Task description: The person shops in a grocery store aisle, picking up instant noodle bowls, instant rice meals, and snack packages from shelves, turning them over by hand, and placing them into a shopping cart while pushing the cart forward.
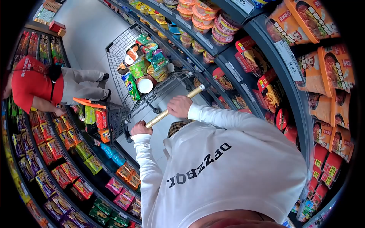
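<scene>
Both of my hands grip the gold-coloured handle bar of a dark wire shopping cart. My left hand is closed around the bar's left end. Further right, my right hand wraps the same bar near its middle. In the cart's basket lie several packaged foods: a green tub, a white-lidded tub, a green and blue bag and other cups and packs, partly hiding one another. White sleeves cover my arms down to the wrists.
Shelves of instant noodle cups and orange noodle packs rise close on my right. On the left, a person in a red shirt stands by shelves of bagged goods, beside a dark basket holding packs. Pale floor stretches ahead.
</scene>
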### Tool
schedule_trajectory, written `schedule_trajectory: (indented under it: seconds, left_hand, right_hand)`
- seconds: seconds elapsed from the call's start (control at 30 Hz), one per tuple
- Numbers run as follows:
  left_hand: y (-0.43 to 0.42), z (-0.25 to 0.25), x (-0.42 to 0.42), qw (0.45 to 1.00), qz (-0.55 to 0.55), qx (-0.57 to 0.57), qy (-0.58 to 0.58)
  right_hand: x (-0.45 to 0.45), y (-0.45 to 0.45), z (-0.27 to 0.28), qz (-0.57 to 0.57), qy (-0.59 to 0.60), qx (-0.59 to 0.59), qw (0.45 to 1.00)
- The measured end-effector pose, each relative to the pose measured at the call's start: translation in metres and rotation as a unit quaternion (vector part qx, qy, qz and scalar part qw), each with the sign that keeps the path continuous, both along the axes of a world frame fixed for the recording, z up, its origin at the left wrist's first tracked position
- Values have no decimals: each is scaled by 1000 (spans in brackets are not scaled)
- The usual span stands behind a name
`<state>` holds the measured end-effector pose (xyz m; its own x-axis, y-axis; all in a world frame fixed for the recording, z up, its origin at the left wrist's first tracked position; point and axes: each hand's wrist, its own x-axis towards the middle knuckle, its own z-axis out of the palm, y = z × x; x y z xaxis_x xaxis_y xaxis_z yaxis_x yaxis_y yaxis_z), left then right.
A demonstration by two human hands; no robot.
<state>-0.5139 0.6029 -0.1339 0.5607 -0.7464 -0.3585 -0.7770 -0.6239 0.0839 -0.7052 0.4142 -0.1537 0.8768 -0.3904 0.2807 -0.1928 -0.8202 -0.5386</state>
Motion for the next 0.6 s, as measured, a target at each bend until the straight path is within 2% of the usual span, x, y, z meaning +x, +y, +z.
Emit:
schedule_trajectory:
  seconds: [0.33,0.6]
  left_hand:
    - [-20,-5,42,999,-32,-30,-25]
    - [-38,-3,67,999,-41,-11,-3]
  right_hand:
    - [35,-19,-1,3,9,-10,1000]
    - [64,-33,-12,1,-20,-38,999]
